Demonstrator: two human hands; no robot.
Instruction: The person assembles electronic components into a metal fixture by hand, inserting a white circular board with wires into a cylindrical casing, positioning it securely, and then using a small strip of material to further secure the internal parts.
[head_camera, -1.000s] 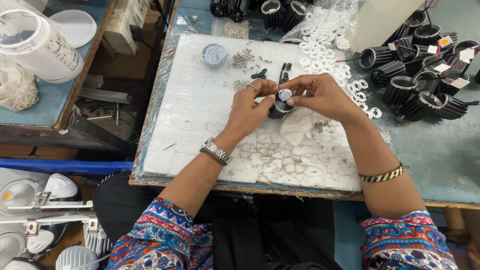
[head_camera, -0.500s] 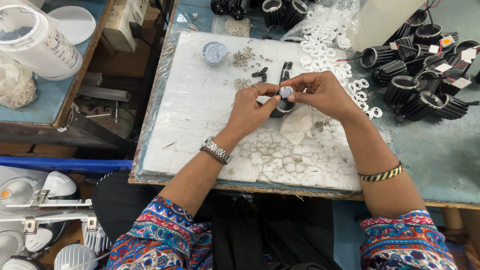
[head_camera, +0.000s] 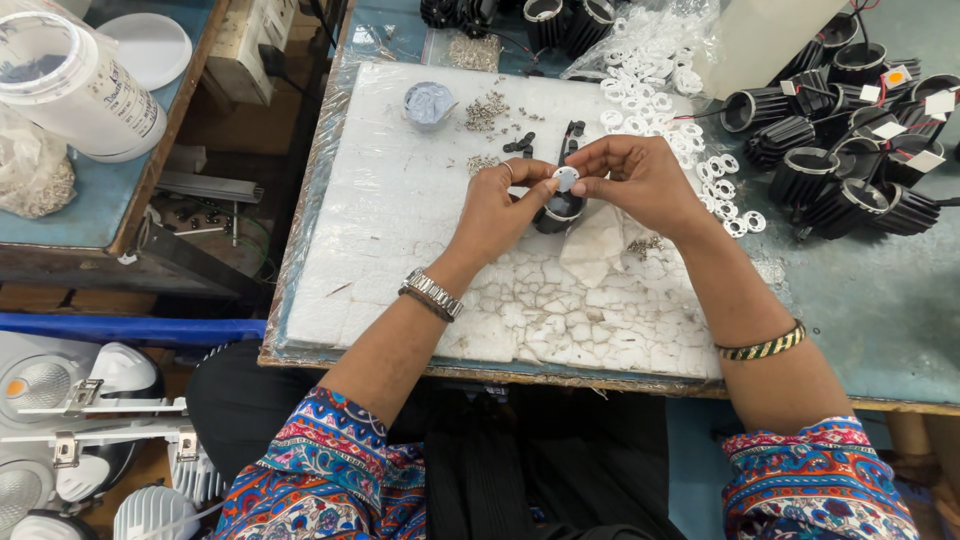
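White disc (head_camera: 566, 179) pinched between our left hand (head_camera: 500, 205) and right hand (head_camera: 640, 175), over black housing (head_camera: 556, 212), mid foam board (head_camera: 400, 230).

Blue-topped bench (head_camera: 880, 330), wood edge; side table (head_camera: 70, 215) w/ blue top.

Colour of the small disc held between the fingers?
White small disc, over a black housing; head view.

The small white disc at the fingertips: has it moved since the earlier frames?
Barely, if at all. The white disc sits at much the same spot between both hands, just below the black clip on the foam board.
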